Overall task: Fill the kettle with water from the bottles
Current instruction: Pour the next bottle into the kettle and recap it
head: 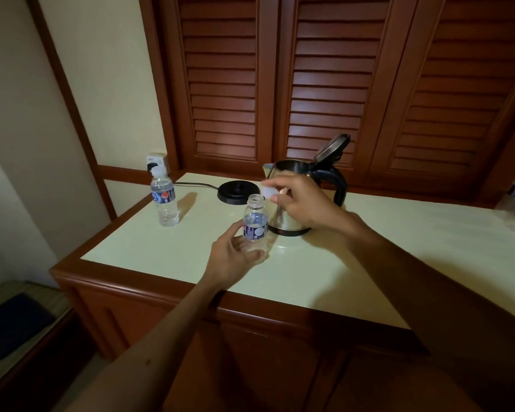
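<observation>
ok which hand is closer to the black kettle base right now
Right. The right hand holds the bottle cap just right of the kettle base, in front of the kettle. The left hand grips the open bottle further forward on the counter.

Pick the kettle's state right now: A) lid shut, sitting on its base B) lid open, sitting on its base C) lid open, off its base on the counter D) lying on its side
C: the kettle stands on the counter with its lid flipped up, while the black base sits bare to its left.
</observation>
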{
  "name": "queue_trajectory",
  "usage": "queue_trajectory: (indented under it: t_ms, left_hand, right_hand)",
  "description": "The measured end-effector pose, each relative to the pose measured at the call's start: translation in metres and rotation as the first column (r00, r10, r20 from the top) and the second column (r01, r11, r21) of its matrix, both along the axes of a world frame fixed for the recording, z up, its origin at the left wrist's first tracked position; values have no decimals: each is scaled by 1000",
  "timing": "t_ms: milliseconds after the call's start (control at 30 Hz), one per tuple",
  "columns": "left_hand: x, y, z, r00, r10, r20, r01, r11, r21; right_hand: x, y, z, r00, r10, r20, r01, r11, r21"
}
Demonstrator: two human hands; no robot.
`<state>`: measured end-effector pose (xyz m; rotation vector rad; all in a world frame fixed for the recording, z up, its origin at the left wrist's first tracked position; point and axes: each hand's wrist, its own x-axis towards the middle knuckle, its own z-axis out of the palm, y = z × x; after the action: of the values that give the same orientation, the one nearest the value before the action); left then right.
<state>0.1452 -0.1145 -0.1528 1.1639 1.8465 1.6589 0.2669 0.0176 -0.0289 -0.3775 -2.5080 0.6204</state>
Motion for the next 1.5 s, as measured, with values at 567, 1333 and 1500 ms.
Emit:
queue_trajectory:
  t_ms: [567, 1333, 1500]
  left_hand:
    - [-5, 2, -4, 999, -44, 6, 44, 999, -9]
    - [-7, 7, -5, 1000, -31, 7, 31, 1000, 4]
    - [-9, 8, -8, 999, -47, 16, 46, 999, 11]
  right_hand:
    - [-37, -9, 19, 935, -148, 321, -56, 835, 548]
    - [-49, -1, 31, 884, -93, 457, -263, 709, 654]
    - [-44, 4, 9, 952, -48, 301, -87, 904, 419]
